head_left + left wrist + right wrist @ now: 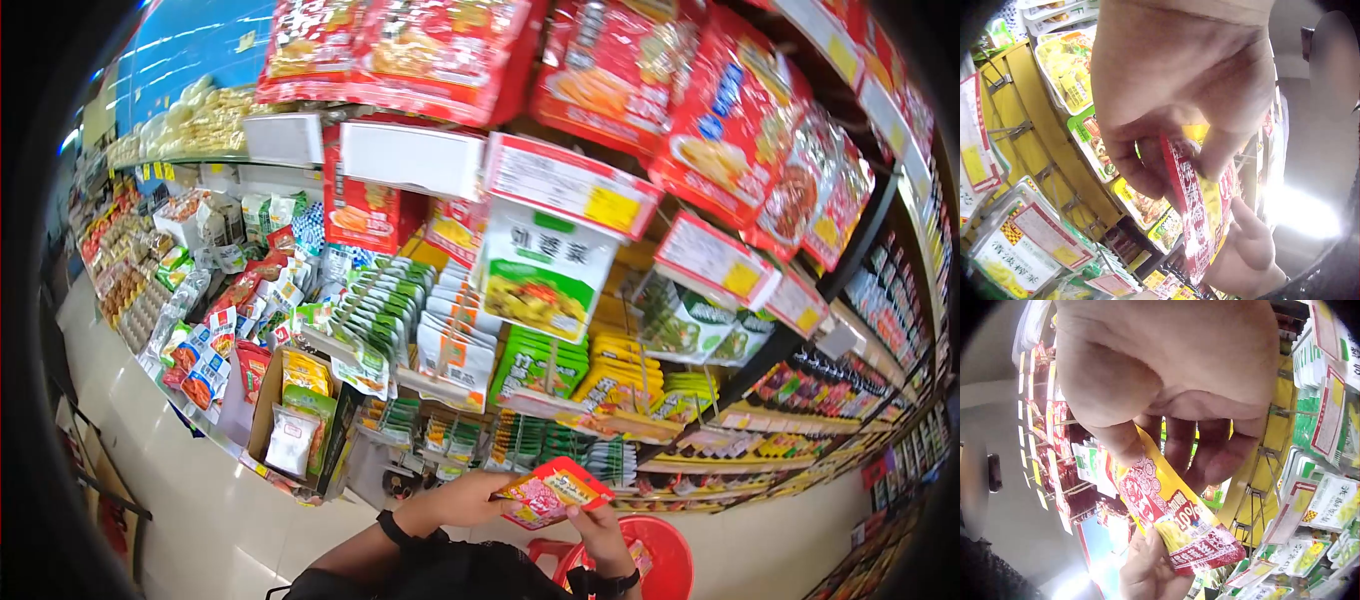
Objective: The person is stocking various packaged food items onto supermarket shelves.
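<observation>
A small red and yellow food packet (548, 494) is held between both hands in front of the body. My left hand (470, 500) pinches its left end, the thumb lying on the printed face. At the opposite end, my right hand (600, 532) grips it between thumb and fingers. The right wrist view shows the packet (1175, 515) slanting down from the right thumb, with pink patterns and large characters on its face. In the left wrist view the packet (1191, 206) is seen nearly edge-on. Below the right hand stands a red basket (672, 560) with packets inside.
Shelving ahead carries hanging pickle packets (540, 270) and big red bags (610, 85) above. Price tags (570, 185) jut out from the rails. To the left, a cardboard box (262, 415) of packets stands by a display of bagged goods. Pale tiled floor (190, 480) lies below.
</observation>
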Demonstrator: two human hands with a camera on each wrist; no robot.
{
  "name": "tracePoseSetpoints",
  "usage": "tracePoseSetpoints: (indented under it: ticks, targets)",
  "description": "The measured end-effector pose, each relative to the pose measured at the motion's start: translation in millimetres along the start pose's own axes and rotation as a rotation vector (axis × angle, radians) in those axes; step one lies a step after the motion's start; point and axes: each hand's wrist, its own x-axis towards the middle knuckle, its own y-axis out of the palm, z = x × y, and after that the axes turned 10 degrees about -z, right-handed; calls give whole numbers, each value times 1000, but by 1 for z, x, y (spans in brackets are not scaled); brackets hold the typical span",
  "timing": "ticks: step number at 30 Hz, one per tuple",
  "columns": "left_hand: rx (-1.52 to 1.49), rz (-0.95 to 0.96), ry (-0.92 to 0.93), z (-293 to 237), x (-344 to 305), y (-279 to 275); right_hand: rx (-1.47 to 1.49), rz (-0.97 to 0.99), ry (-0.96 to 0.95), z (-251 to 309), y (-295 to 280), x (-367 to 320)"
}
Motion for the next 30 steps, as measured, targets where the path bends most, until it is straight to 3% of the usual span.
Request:
tracePoseSetpoints:
  ticks: [5, 8, 11, 14, 17, 20, 21, 24, 25, 28, 29, 30]
  targets:
    - [78, -31, 78, -2, -19, -33, -78, 79, -64, 16, 32, 7]
    - [86, -11, 51, -2, -28, -53, -156, 88, -60, 26, 44, 8]
    - [80, 28, -35, -19, -40, -83, -259, 110, -182, 62, 73, 10]
    - [-218, -191, 132, -4, -54, -89, -404, 141, -255, 76, 88, 17]
    - [-163, -303, 184, -2, -69, -109, -411, 118, -452, 99, 123, 23]
    - [-133, -373, 264, 16, -81, -119, -276, 40, -491, 126, 166, 25]
    - [-216, -316, 157, 12, -87, -125, -346, 40, -660, 123, 168, 36]
    - [-287, -554, 498, -4, -75, -138, -395, 37, -558, 141, 186, 41]
    - [-154, -638, 582, -24, -76, -150, -381, 34, -562, 148, 192, 45]
    - [-81, -586, 619, -39, -74, -174, -253, 22, -473, 169, 214, 51]
    - [-53, -518, 474, -62, -78, -185, -159, 86, -518, 175, 222, 58]
    - [-48, -537, 502, -62, -75, -187, -155, 67, -649, 184, 232, 64]
